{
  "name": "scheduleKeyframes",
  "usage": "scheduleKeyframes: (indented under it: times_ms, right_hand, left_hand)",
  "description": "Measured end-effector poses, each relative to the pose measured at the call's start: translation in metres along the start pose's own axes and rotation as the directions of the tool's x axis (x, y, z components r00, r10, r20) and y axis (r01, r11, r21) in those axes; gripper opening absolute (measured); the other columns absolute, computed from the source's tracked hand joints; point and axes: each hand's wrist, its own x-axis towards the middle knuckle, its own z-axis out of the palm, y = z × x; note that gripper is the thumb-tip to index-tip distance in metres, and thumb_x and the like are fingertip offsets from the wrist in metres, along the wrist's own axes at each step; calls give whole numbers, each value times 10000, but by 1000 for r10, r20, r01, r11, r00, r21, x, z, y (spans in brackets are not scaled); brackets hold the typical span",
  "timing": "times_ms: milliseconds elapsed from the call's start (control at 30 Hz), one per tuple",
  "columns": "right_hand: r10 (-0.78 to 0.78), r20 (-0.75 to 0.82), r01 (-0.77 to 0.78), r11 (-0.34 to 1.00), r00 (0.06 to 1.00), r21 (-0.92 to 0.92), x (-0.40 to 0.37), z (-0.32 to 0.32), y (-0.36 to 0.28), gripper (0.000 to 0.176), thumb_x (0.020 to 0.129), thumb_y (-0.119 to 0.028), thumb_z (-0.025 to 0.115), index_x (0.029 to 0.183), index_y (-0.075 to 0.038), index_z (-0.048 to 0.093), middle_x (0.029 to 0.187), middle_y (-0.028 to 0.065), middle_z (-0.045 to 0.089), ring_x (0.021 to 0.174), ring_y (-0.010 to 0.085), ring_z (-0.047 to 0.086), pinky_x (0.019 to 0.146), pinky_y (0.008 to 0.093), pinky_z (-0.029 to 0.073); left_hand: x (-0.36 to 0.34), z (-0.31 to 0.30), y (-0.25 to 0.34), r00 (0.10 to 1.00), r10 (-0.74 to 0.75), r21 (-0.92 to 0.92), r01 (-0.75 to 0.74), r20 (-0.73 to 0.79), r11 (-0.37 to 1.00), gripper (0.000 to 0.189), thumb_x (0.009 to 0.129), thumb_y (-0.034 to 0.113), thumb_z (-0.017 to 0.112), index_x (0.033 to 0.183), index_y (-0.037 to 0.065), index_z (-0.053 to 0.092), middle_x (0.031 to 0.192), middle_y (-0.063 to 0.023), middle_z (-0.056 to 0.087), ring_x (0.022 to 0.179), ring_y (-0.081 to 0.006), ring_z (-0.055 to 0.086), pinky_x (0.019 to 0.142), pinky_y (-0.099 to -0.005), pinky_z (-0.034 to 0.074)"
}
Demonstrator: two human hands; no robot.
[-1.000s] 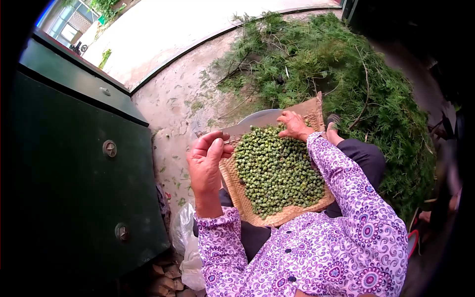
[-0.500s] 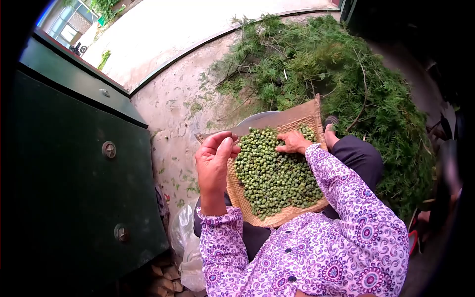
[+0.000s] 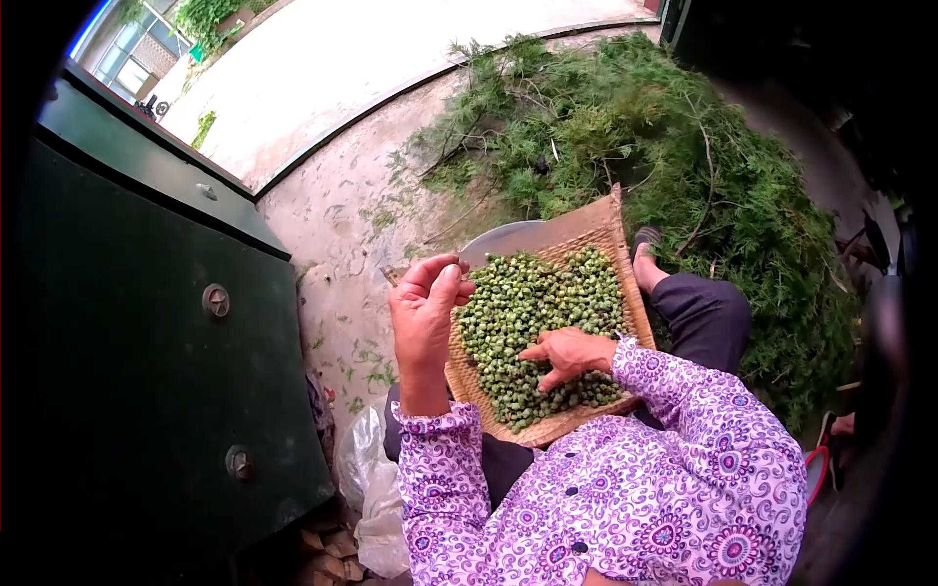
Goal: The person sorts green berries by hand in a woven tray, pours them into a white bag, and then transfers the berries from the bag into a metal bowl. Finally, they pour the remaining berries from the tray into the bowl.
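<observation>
A woven winnowing tray point(image 3: 625, 283) lies tilted across my lap, covered with a layer of small round green seed cones point(image 3: 518, 303). Above its left edge my left hand point(image 3: 425, 313) is raised, thumb pressed to curled fingers; whatever may be in that pinch is too small to make out. Over the lower right of the cones, my right hand point(image 3: 572, 355) touches them with index finger and thumb spread apart. Part of a grey round basin point(image 3: 503, 237) shows behind the tray, the rest hidden under it.
A large heap of green conifer branches point(image 3: 625, 127) covers the floor ahead and to the right. A dark green metal door point(image 3: 147, 342) stands at the left. Beside my left leg is a clear plastic bag point(image 3: 376, 488), with split wood point(image 3: 332, 557) near it.
My right hand has moved from the far right part of the cones down toward me, its fingers now spread. My left hand stays nearly in place, still pinched.
</observation>
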Motion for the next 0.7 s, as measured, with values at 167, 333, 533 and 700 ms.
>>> scheduleKeyframes:
  times_ms: [167, 333, 533, 700]
  right_hand:
    - [65, -421, -81, 997, 905, -19, 56, -30, 47, 699, 630, -465, 728, 1198, -116, 520, 1144, 181, 496, 1060, 326, 473, 879, 424, 401]
    - [131, -558, -190, 981, 819, -49, 111, -40, 74, 651, 647, -473, 708, 1180, -146, 529, 1187, 145, 460, 1103, 310, 423, 916, 450, 352]
    - [260, -610, -285, 957, 749, 58, 131, -20, 55, 570, 643, -480, 705, 1089, -155, 564, 1105, 122, 462, 1077, 296, 402, 862, 474, 355]
    - [315, -519, -321, 944, 795, 81, 132, -21, 40, 590, 644, -491, 700, 1124, -187, 541, 1112, 137, 457, 1075, 313, 401, 875, 501, 362]
  left_hand:
    - [-2, -1, 2, 1000, -2, 9, 2, -4, 1000, 189, 855, 103, 563, 996, -22, 583, 882, -108, 635, 674, -116, 606, 620, -224, 495]
    - [-4, -5, 8, 1000, -5, 21, 5, -20, 1000, 199, 854, 103, 564, 1001, -30, 579, 897, -108, 634, 693, -113, 603, 642, -226, 490]
    - [-6, -5, 16, 999, -20, -48, 19, -24, 999, 204, 843, 112, 592, 999, -21, 583, 901, -65, 625, 714, -91, 590, 660, -206, 478]
    - [-9, -7, 17, 999, -23, -75, 21, -28, 997, 211, 843, 121, 597, 1000, -19, 584, 914, -68, 624, 717, -96, 594, 660, -210, 479]
